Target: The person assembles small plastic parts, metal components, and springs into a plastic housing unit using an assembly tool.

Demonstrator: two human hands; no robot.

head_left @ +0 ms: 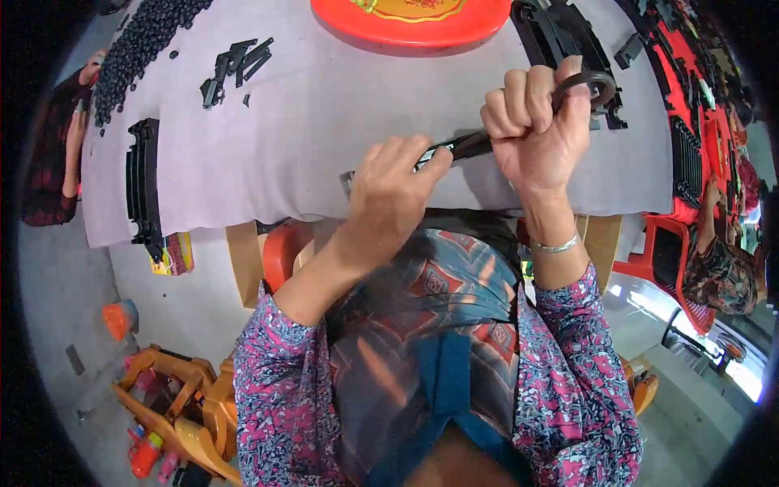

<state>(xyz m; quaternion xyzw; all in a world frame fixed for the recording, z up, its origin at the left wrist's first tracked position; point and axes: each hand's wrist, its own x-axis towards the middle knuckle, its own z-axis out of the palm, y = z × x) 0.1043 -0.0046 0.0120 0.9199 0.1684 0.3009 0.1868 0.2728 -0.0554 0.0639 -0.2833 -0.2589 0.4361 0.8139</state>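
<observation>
Both my hands work just above the near edge of the cloth-covered table. My right hand (pixel 540 122) is closed around what look like scissors, with a dark loop handle (pixel 602 88) around the thumb; most of the tool is hidden by the fingers. My left hand (pixel 393 174) pinches a narrow black plastic part (pixel 472 145), which spans the gap between the two hands. A pale glint shows by the left thumb. How the tool meets the part cannot be made out.
Black plastic strips (pixel 235 69) lie at the far left, near a heap of small black pieces (pixel 150 53). A long black frame part (pixel 144 187) rests at the left edge. A red plate (pixel 414 31) and stacked black parts (pixel 560 36) stand at the back. Other people sit on both sides.
</observation>
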